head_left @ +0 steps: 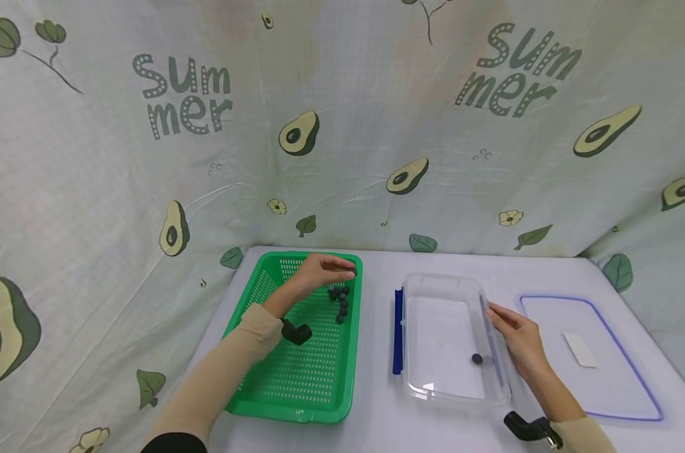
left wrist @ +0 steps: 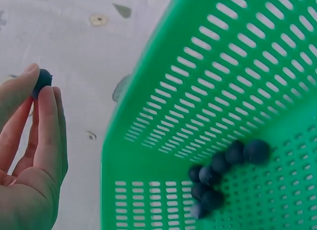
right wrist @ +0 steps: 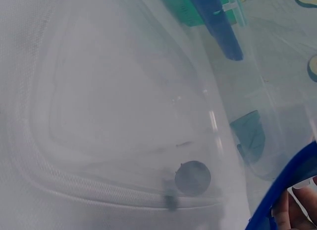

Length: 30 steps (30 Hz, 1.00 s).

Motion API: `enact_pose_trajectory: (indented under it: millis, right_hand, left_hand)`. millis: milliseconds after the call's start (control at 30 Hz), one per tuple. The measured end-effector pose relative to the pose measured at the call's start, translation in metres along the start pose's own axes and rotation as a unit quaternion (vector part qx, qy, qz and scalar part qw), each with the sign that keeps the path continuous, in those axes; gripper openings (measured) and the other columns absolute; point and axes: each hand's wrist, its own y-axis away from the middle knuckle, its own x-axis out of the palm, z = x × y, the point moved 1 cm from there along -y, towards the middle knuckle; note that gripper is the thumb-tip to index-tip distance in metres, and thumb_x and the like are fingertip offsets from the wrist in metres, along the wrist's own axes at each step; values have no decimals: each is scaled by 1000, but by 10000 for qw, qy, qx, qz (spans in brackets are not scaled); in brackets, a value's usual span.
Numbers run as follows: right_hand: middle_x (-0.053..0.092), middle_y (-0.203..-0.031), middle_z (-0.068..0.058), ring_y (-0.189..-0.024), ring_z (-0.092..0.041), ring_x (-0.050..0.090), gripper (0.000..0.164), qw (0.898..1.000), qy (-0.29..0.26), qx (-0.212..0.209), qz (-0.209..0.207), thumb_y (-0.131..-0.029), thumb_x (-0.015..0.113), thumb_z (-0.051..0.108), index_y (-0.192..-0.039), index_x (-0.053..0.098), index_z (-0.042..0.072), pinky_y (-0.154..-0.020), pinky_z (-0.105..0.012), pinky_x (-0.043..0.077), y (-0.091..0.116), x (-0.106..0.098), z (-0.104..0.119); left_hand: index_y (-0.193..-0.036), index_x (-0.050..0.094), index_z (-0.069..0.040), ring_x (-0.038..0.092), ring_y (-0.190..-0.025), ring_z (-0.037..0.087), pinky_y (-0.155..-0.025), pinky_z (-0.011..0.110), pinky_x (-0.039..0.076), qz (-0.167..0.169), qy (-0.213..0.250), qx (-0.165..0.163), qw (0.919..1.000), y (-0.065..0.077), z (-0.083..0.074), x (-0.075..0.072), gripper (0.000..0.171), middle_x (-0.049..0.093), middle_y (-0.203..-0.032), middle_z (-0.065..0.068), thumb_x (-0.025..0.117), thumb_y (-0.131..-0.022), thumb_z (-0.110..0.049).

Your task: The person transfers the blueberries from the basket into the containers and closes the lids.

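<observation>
My left hand (head_left: 322,272) pinches one blueberry (left wrist: 43,80) between thumb and fingertips, above the far right corner of a green plastic basket (head_left: 305,415). Several more blueberries (head_left: 342,302) lie on the basket floor by its right side, clustered in the left wrist view. To the right, a clear plastic container (head_left: 438,333) stands without its lid. My right hand (head_left: 517,336) grips its right side at the blue latch flap (right wrist: 285,185). A single blueberry (right wrist: 193,178) rests in the container, near the right side in the head view.
A clear lid with a blue seal (head_left: 594,314) lies at the right of the white table, with a white label (head_left: 581,350) on it. Another blue latch flap (head_left: 398,331) sticks out at the container's left. A printed curtain (head_left: 353,126) hangs behind the table.
</observation>
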Motion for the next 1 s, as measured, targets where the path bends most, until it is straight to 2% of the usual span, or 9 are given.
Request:
enact_pose_trajectory:
  millis: [100,333,567,733,1000]
  right_hand:
    - [60,-95,34,-94,16,52,60,10000,30,-21,-10,-96,69,32,-136,53,-10,-77,-5,44,0,0,0]
    - [61,-94,34,-93,16,53,59,10000,14,-70,-39,-96,70,31,-134,54,-10,-77,-6,45,-1,0,-2]
    - [63,-93,33,-93,14,55,52,9999,-121,-72,-67,-96,70,27,-134,58,-7,-78,-6,45,-3,0,-3]
    - [62,-94,33,-92,15,54,55,9999,-86,-31,-48,-97,69,26,-137,53,-8,-77,-6,45,-5,-1,-6]
    - [62,-94,32,-90,15,55,55,10000,-79,-57,-13,-97,68,25,-137,52,-9,-77,-6,45,-3,-2,-6]
  left_hand:
    - [-113,75,-8,68,-103,20,-94,40,53,98,85,41,9999,-4,-6,7,31,74,-108,5,81,-86,-20]
    - [-112,75,-4,69,-101,20,-97,47,51,193,232,196,9994,-8,-17,23,28,74,-107,8,80,-86,-13]
    - [-112,76,-5,69,-100,18,-92,37,55,326,-8,353,9988,-16,-24,38,27,74,-106,5,80,-87,-15]
    - [-112,75,-2,70,-98,19,-92,39,54,446,155,400,9981,-21,-27,51,26,74,-105,7,79,-87,-11]
    - [-111,75,-2,70,-97,18,-89,32,55,659,253,463,9964,-29,-30,75,26,75,-104,5,79,-87,-10]
